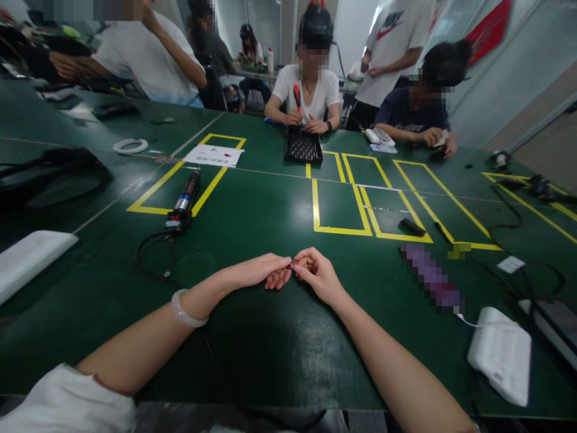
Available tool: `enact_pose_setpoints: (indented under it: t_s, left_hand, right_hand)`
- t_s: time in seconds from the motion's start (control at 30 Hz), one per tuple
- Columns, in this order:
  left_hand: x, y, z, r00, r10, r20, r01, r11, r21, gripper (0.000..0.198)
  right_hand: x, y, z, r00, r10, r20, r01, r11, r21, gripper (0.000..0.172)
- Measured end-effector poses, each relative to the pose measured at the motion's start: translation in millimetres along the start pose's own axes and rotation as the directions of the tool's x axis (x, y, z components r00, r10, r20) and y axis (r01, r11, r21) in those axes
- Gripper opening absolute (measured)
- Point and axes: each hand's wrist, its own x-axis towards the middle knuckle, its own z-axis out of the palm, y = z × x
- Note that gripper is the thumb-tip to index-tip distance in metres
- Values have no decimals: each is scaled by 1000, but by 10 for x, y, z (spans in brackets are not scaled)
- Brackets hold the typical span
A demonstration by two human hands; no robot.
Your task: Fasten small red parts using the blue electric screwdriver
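Close together above the green table point(270, 349), my two hands meet at a tiny dark piece with a red-orange part point(294, 263). My left hand point(270, 269) pinches its left side between thumb and fingers, the other fingers curled below. From the right, my right hand point(315, 273) grips it with thumb and curled index finger. The piece is too small and too covered by fingertips for me to name its kind. An electric screwdriver point(184, 195) with a black cable lies to the left, beyond my left hand.
Yellow tape rectangles point(342, 230) mark the table. A white power bank point(500, 355) with a cable sits at right, near a blurred purple object point(430, 276). A black short cylinder point(412, 227) lies beyond. Across the table, a person works over a black tray point(303, 157). A paper sheet point(214, 155) lies far left.
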Motion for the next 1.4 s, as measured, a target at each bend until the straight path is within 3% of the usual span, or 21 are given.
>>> enact_pose_setpoints:
  t_s: [0.17, 0.27, 0.43, 0.6, 0.7, 0.77, 0.8, 0.87, 0.93, 1.0, 1.07, 1.17, 1.3, 1.4]
  left_hand:
    - [-34, 41, 29, 999, 27, -21, -26, 999, 43, 46]
    - [-68, 57, 49, 992, 76, -101, -52, 974, 220, 42]
    - [-91, 31, 71, 932, 265, -247, -43, 759, 650, 34]
    - [-101, 47, 82, 936, 252, -246, 17, 665, 746, 36]
    - [-177, 103, -50, 929, 258, -267, 37, 651, 758, 38]
    - [-277, 109, -246, 881, 298, -367, 125, 602, 789, 40]
    - [-341, 93, -372, 836, 325, -443, 206, 561, 801, 40]
    - [-498, 14, -654, 692, 379, -614, 429, 468, 773, 44]
    - [-677, -110, -934, 506, 388, -770, 653, 411, 636, 57]
    - [-855, -250, -1177, 397, 300, -868, 774, 400, 492, 73]
    - [-1003, -375, -1370, 379, 141, -915, 816, 417, 402, 77]
    - [-1138, -508, -1576, 402, -16, -916, 827, 437, 355, 71]
    - [-1176, -581, -1706, 420, 11, -908, 813, 440, 382, 73]
    - [-1143, -565, -1681, 431, 43, -901, 803, 436, 405, 76]
  right_hand:
    - [-11, 32, -10, 1000, -19, -5, 19, 998, -60, 24]
    - [-14, 31, -16, 999, -33, -13, 31, 993, -118, 21]
    - [-6, -29, -27, 995, -97, -28, 88, 970, -229, 14]
    - [8, -18, -49, 995, -98, -24, 87, 953, -291, 14]
    - [16, 17, -59, 996, -81, -29, 68, 950, -304, 22]
    - [19, 28, -60, 997, -72, -31, 58, 945, -323, 22]
    - [19, 29, -59, 997, -71, -29, 57, 941, -334, 20]
    - [19, 25, -55, 997, -69, -18, 59, 935, -351, 17]
    - [18, 20, -50, 998, -68, -9, 60, 931, -359, 16]
    - [18, 17, -45, 998, -66, -7, 59, 930, -364, 16]
    - [17, 15, -44, 998, -64, -5, 57, 929, -366, 16]
    - [15, 10, -48, 998, -59, 4, 56, 928, -369, 16]
    - [15, 17, -55, 997, -72, 8, 70, 925, -373, 15]
    - [20, 37, -57, 995, -102, 8, 98, 922, -375, 14]
